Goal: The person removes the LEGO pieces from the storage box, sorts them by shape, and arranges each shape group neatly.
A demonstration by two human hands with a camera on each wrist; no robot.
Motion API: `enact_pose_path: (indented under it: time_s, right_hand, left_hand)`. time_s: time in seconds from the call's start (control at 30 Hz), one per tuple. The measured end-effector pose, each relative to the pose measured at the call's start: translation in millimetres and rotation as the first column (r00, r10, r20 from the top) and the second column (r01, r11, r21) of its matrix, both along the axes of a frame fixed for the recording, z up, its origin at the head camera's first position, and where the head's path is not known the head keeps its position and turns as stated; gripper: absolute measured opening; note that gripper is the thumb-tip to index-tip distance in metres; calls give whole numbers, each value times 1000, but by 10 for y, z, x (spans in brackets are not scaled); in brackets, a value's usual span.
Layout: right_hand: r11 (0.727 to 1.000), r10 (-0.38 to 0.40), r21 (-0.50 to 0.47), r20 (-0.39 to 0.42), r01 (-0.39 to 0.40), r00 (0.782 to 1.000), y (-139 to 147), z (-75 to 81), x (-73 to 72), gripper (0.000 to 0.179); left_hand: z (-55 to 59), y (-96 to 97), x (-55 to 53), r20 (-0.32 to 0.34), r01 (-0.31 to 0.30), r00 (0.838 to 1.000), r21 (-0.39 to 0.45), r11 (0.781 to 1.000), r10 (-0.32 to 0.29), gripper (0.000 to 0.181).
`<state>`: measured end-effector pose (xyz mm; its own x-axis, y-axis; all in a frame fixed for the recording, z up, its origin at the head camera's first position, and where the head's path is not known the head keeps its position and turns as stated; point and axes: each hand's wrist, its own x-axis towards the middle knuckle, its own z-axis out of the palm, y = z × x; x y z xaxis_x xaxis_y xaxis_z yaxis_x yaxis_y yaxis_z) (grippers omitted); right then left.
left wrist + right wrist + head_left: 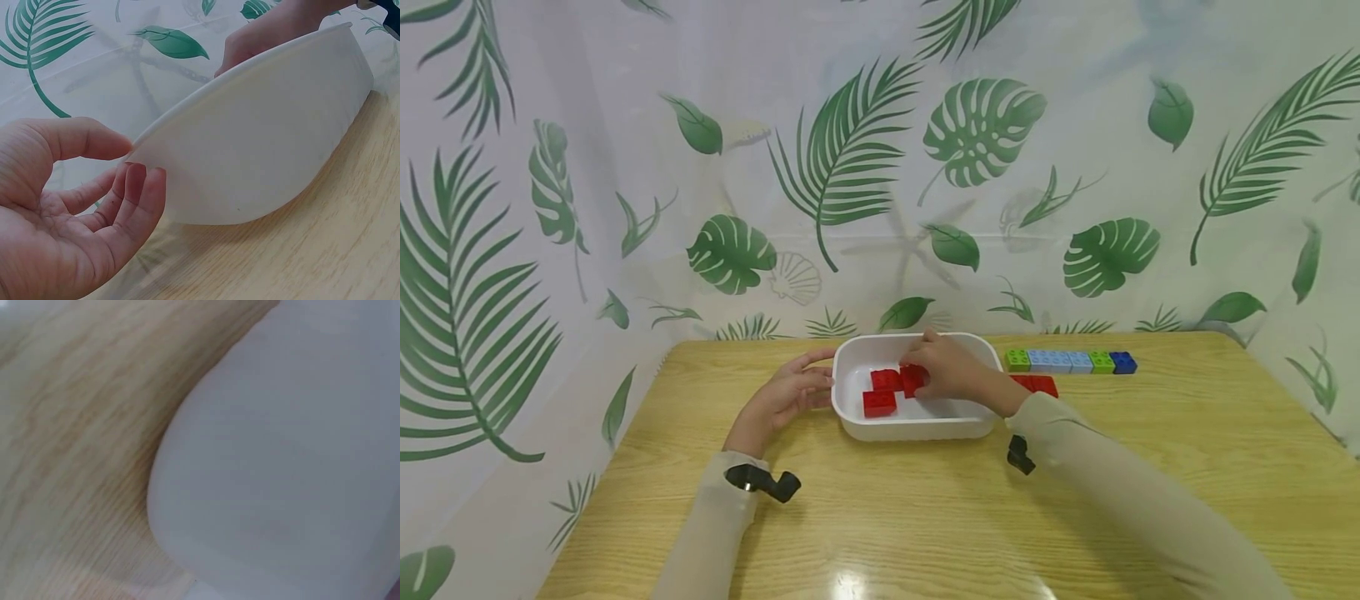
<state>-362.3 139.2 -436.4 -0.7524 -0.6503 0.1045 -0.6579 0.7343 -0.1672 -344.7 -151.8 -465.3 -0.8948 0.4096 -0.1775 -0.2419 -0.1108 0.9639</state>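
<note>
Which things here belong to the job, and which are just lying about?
Job, apparently:
white tub
red blocks inside
right hand, on one of them
left hand, touching the tub
likely also blocks on the table

Just there:
leaf-print curtain
wrist cameras

The left hand (784, 395), fingers loosely bent, touches the white container's (917, 430) left end. The right hand (953, 368) is inside it, fingers curled; the right wrist (1006, 392) crosses its right rim.
</note>
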Motion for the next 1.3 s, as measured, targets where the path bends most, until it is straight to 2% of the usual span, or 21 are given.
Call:
enact_pose_path:
  time_s: [0.13,0.4,0.73,0.97,1.3]
  right_hand:
    - [1000,-14,25,-6,14,1000,-5,16,21,50]
    - [999,-11,30,-20,12,1000,-7,27,59,41]
    - [1000,-15,21,-13,15,1000,-14,7,50,43]
    - [1000,10,21,-44,-10,999,-12,-3,43,41]
    - [1000,17,24,-83,-15,996,-11,-45,26,46]
  left_hand:
    - [8,2,3,2,-2,1000,-1,1000,2,60]
    - [35,27,12,12,-2,1000,24,1000,1,60]
    - [7,2,-9,-3,8,1000,24,1000,-8,61]
    - [0,1,-11,0,6,1000,30,1000,-6,61]
    - [-9,1,-19,-5,12,1000,39,999,-12,60]
